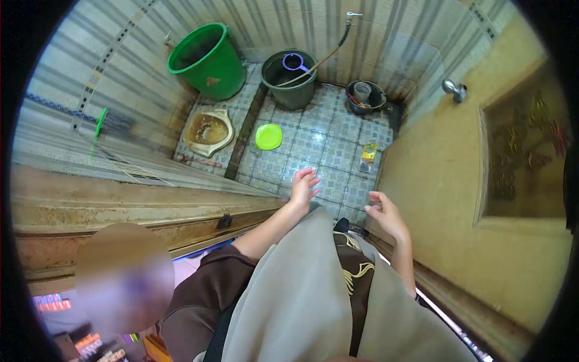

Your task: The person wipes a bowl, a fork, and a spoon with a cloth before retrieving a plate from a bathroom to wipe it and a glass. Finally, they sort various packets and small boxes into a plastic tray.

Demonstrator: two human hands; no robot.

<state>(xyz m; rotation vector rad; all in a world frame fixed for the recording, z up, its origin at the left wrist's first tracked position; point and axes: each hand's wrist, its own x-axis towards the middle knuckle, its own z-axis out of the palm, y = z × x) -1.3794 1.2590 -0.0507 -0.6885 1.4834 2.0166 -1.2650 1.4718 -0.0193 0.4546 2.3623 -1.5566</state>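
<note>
My left hand (303, 190) is held in front of my body above the tiled floor (329, 154), its fingers apart and nothing in them. To the right, my right hand (386, 214) hovers near the door's edge, also open and holding nothing. A bright green plate-like item (269, 137) lies on the floor beyond my left hand. Past my right hand, a yellow packet (370, 152) rests on the tiles.
A green bucket (229, 75) stands by a squat toilet (227, 134). At the back are a dark bucket (295, 98) with a purple dipper (294, 61), a hose (329, 56) and a small basin (359, 109). A door (434, 169) borders the right, a wooden frame (120, 202) the left.
</note>
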